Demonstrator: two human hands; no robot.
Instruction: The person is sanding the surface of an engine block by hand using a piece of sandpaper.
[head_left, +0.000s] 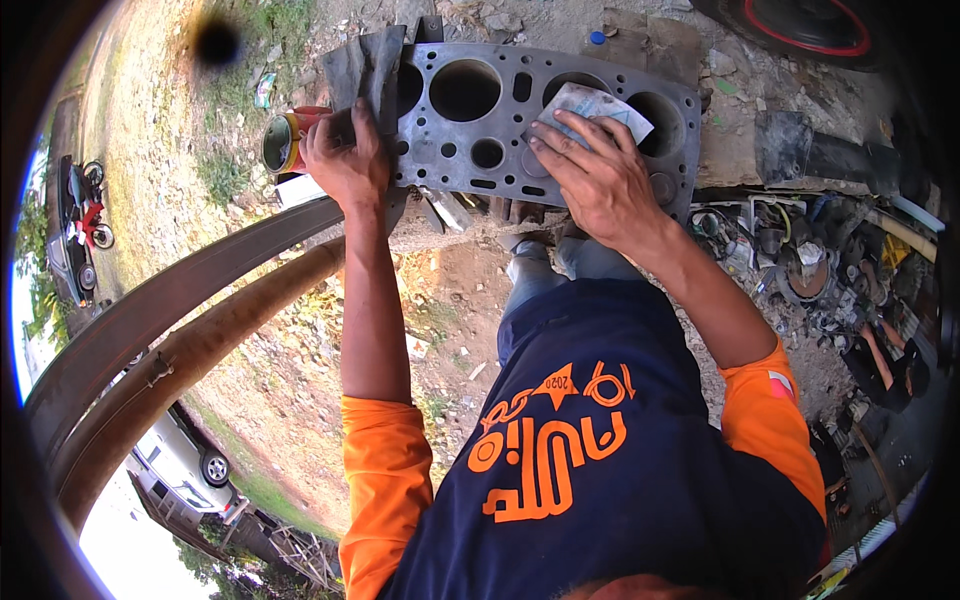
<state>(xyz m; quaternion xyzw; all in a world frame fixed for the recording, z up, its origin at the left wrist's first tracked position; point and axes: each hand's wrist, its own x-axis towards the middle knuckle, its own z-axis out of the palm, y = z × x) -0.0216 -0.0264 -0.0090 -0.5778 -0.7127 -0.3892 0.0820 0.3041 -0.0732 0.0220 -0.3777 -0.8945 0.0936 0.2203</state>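
The right hand [598, 172], fingers laid out flat, presses a pale sheet [592, 99] onto the metal block [511, 126] beneath, while the left hand [346, 160], its grip hard to tell, rests by a dark sheet [364, 68], apparently bracing.

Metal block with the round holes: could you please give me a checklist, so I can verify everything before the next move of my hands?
1. Right hand over the pale sheet: ok, the fingers lie on it, on top of the metal block.
2. Left hand at the block's left end: ok, beside the dark sheet.
3. Large holes all uncovered: not ok, the pale sheet overlaps the right-hand ones.
4. Tin clear of the left hand: cannot tell, it is close beside it.
5. Pale sheet's underside clean: cannot tell, it is hidden.
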